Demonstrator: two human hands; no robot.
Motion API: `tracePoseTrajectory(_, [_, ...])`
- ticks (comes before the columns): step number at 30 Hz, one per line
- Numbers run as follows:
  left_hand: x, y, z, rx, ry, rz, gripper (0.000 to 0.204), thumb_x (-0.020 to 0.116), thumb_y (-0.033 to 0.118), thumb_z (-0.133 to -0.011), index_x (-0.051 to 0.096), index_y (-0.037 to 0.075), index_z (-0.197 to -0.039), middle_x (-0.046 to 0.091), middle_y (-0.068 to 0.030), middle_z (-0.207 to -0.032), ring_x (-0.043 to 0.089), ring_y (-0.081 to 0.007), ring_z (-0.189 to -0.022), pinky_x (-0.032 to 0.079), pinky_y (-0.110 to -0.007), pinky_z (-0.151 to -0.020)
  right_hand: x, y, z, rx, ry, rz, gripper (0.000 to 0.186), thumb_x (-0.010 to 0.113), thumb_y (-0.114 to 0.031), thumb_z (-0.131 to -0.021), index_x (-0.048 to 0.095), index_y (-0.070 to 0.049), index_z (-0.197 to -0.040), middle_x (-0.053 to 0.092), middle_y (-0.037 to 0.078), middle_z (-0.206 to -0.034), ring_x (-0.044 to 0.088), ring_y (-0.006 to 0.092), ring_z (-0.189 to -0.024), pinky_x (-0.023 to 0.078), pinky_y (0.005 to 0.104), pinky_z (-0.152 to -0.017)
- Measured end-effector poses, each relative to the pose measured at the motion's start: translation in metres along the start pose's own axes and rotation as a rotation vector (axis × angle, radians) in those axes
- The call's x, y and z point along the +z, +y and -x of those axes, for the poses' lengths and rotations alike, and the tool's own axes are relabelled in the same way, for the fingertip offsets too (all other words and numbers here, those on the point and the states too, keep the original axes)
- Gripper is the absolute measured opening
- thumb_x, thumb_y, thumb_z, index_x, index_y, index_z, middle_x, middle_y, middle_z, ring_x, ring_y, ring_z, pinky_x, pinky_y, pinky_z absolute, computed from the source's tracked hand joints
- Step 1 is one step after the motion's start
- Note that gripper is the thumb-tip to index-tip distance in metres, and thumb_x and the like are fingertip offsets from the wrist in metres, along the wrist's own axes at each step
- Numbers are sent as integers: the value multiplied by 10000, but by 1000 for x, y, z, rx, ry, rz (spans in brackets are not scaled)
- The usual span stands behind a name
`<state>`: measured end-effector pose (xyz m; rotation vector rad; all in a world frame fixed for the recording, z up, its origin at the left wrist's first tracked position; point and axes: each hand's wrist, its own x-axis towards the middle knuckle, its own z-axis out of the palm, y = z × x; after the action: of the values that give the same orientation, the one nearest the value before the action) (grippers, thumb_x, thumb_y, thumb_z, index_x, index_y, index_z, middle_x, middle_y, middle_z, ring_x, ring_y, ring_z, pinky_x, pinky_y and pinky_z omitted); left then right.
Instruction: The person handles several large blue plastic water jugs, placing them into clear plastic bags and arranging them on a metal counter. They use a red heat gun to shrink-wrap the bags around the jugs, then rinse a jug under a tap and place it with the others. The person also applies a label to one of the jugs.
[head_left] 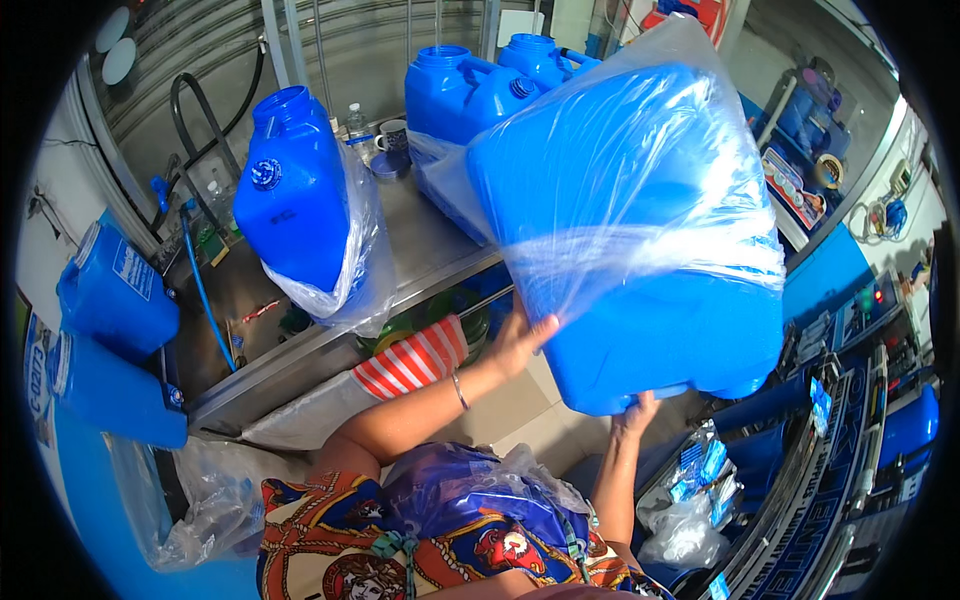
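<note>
Both my hands hold up a large blue plastic water container (660, 330), tilted over the floor. A clear plastic bag (610, 190) covers its upper part and hangs wrinkled around the middle. My left hand (522, 342) grips the container's left side near the bag's edge, thumb over the front; some fingers are hidden behind it. From below, my right hand (636, 414) is closed on the bottom edge, its fingertips partly hidden. On the steel counter to the left stands another blue container (290, 200), its lower part in a clear bag (365, 270).
Two more blue containers (445, 95) stand at the back of the steel counter (415, 262), near a mug (393, 135) and a clear bottle (356, 122). A red-striped cloth (412, 358) hangs at the counter's front. Blue containers (118, 300) stand at far left; a packed rack (830, 440) is right.
</note>
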<state>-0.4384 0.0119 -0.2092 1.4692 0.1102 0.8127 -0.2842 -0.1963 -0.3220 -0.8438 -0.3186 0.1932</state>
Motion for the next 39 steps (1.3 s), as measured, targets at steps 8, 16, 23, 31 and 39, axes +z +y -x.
tracePoseTrajectory(8, [-18, -63, 62, -387, -225, 348, 655, 461, 469, -1016, 324, 27, -1480, 401, -128, -1486, 379, -289, -1375, 281, -458, -1153, 27, -116, -62, -136, -204, 484, 522, 752, -140, -740, 538, 37, -1182, 615, 96, -1048, 600, 209, -951, 465, 342, -879])
tracePoseTrajectory(16, [-65, 5, 64, -816, -145, -314, 438, 461, 366, -1034, 557, 15, -1279, 568, -215, -1328, 601, -260, -1174, 540, -395, -863, 185, -129, -86, -52, -606, 1040, 224, 717, -75, -730, 657, 31, -918, 648, 45, -772, 582, 103, -710, 460, 267, -664])
tracePoseTrajectory(23, [-131, 69, -29, -163, 615, -785, 794, 439, 539, -987, 307, -88, -1456, 332, -323, -1490, 316, -411, -1406, 263, -424, -1156, 304, -104, -109, 13, -848, 1007, 389, 744, -201, -805, 659, 20, -1114, 694, 113, -900, 668, 191, -761, 532, 343, -704])
tracePoseTrajectory(31, [-181, 107, -95, -84, 581, -288, 710, 543, 371, -950, 343, -91, -1450, 356, -274, -1509, 356, -376, -1400, 297, -398, -1142, 372, -96, -94, -703, -1190, 1067, 485, 769, -258, -803, 661, -111, -1252, 514, 205, -1388, 501, 379, -1286, 424, 443, -1044])
tracePoseTrajectory(39, [-100, 81, -38, 641, 465, -1347, 378, 643, 87, -768, 598, -2, -1133, 568, -171, -1173, 497, -382, -1175, 420, -481, -1002, 491, -19, -123, -784, -851, 949, 327, 544, -318, -856, 771, -83, -880, 681, 202, -760, 672, 380, -727, 534, 413, -712])
